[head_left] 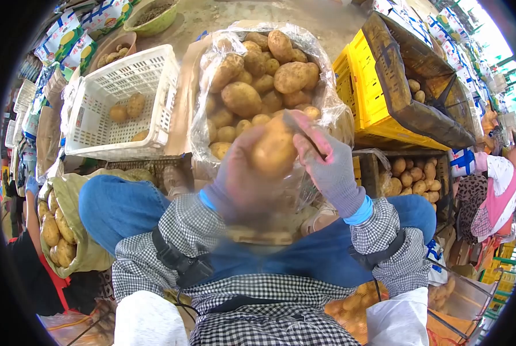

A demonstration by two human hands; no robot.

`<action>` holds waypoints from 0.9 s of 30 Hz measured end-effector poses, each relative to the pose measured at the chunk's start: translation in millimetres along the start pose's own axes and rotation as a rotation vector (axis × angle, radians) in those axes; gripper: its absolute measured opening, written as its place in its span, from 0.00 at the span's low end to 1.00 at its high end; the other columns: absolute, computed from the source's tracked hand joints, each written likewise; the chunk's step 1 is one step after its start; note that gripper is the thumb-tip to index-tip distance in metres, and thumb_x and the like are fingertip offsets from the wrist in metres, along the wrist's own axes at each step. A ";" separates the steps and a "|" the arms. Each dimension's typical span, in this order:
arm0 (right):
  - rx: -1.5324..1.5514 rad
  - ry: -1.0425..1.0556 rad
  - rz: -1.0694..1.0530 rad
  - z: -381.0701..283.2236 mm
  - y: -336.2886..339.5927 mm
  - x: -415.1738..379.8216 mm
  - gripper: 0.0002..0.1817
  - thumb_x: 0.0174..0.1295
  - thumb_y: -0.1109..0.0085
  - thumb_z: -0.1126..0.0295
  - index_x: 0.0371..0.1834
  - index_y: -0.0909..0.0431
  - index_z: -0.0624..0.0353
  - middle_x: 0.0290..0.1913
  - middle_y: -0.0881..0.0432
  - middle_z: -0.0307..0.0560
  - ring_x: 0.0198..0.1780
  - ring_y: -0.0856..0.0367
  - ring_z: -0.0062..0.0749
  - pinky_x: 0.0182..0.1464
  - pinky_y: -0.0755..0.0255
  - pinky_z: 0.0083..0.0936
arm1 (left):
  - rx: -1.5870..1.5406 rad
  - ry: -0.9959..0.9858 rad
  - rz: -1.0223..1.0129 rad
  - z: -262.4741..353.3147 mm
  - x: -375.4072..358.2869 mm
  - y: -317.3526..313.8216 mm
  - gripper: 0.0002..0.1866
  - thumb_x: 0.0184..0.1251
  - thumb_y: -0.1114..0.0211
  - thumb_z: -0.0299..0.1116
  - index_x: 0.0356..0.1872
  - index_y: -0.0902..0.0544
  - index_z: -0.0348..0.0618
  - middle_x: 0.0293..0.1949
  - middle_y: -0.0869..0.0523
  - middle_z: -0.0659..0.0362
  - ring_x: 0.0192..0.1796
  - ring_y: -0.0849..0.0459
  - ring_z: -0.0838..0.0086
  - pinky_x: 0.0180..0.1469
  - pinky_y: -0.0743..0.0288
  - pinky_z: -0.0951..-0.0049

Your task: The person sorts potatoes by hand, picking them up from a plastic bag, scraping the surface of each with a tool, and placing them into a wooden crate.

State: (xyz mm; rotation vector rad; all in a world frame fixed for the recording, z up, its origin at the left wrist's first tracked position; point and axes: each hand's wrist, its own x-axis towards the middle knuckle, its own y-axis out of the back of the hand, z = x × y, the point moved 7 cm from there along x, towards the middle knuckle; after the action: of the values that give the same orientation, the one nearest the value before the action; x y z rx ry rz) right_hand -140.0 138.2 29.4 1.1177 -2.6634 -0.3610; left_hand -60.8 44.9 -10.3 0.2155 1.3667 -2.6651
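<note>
A potato [274,153] is gripped in the gloved left hand [240,179], held above the lap, in front of the bag of potatoes [258,86]. A small knife [304,134] is clamped in the right hand [330,167], laid against the potato. A slip of the blade could cut the left glove, since the fingers lie close beneath it.

- Grey knit gloves on the left hand [240,179] and right hand [330,167], blue cuffs beneath.
- Black-and-white checked sleeves.
- Blue trousers.
- Black straps at the elbows.
</note>
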 end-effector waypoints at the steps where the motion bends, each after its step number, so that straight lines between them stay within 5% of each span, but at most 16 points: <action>1: -0.125 0.112 -0.049 -12.0 -2.7 -3.3 0.21 0.68 0.45 0.74 0.65 0.25 0.58 0.59 0.18 0.50 0.57 0.18 0.28 0.57 0.26 0.22 | 0.004 0.028 -0.045 -2.0 -0.2 -2.9 0.22 0.72 0.44 0.42 0.62 0.27 0.42 0.59 0.21 0.52 0.61 0.22 0.62 0.65 0.30 0.56; 5: -0.350 0.295 -0.288 -18.0 -25.5 -22.9 0.23 0.66 0.45 0.76 0.66 0.26 0.56 0.54 0.15 0.45 0.42 0.15 0.24 0.45 0.21 0.21 | -0.635 0.257 -0.323 -11.1 6.4 3.9 0.24 0.71 0.43 0.46 0.62 0.24 0.44 0.58 0.18 0.56 0.59 0.19 0.61 0.64 0.26 0.53; 7: 0.077 0.092 -0.017 2.0 -0.5 -10.4 0.21 0.69 0.46 0.73 0.66 0.26 0.55 0.54 0.17 0.50 0.32 0.22 0.19 0.35 0.27 0.16 | -0.588 0.204 -0.189 -7.6 10.1 10.0 0.25 0.71 0.43 0.46 0.63 0.25 0.44 0.59 0.19 0.55 0.60 0.20 0.60 0.65 0.27 0.54; 9: 0.296 -0.134 0.125 19.5 20.5 -4.0 0.21 0.71 0.48 0.68 0.67 0.27 0.55 0.55 0.19 0.52 0.29 0.25 0.16 0.29 0.30 0.14 | -0.307 0.063 0.196 0.1 6.9 30.5 0.25 0.71 0.44 0.46 0.64 0.26 0.45 0.61 0.19 0.53 0.62 0.21 0.59 0.65 0.27 0.55; 11: 0.317 -0.379 0.147 26.9 33.8 -2.9 0.23 0.74 0.51 0.62 0.69 0.31 0.58 0.55 0.21 0.50 0.31 0.25 0.16 0.29 0.29 0.15 | -0.431 0.100 0.079 5.1 10.7 26.3 0.26 0.71 0.44 0.46 0.65 0.26 0.43 0.61 0.20 0.52 0.63 0.21 0.59 0.66 0.27 0.54; 15: 0.535 -0.437 0.023 46.2 8.9 -10.1 0.25 0.74 0.50 0.56 0.68 0.31 0.59 0.51 0.20 0.44 0.37 0.23 0.18 0.32 0.27 0.18 | -0.383 0.074 0.028 8.8 8.4 16.6 0.29 0.70 0.43 0.41 0.69 0.32 0.40 0.65 0.24 0.51 0.66 0.24 0.60 0.68 0.29 0.55; 17: 0.656 -0.412 -0.110 59.2 1.5 -7.6 0.25 0.73 0.48 0.55 0.67 0.31 0.58 0.52 0.21 0.42 0.41 0.22 0.21 0.38 0.25 0.22 | 0.178 -0.102 -0.007 21.7 4.1 17.2 0.33 0.66 0.40 0.36 0.72 0.37 0.40 0.68 0.28 0.52 0.68 0.27 0.61 0.69 0.31 0.56; 20: 0.730 -0.479 -0.208 32.7 0.7 -4.0 0.26 0.71 0.45 0.56 0.67 0.31 0.56 0.56 0.21 0.41 0.51 0.21 0.26 0.49 0.23 0.29 | 0.351 -0.237 -0.109 33.4 -3.5 -10.9 0.40 0.60 0.36 0.29 0.75 0.43 0.42 0.71 0.33 0.53 0.71 0.31 0.63 0.70 0.33 0.59; 27: 0.971 -0.116 -0.209 0.9 19.6 4.4 0.32 0.64 0.38 0.66 0.70 0.37 0.58 0.63 0.24 0.46 0.64 0.25 0.35 0.63 0.27 0.35 | 0.386 -0.258 -0.054 36.8 3.5 -9.7 0.47 0.53 0.32 0.15 0.76 0.44 0.43 0.70 0.33 0.56 0.70 0.30 0.66 0.68 0.31 0.64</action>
State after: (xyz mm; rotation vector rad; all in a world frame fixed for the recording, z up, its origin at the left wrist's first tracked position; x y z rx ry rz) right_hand -156.3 148.5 35.2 1.6331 -2.8435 0.9748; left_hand -68.5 20.4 18.0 -0.1259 0.7896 -2.8551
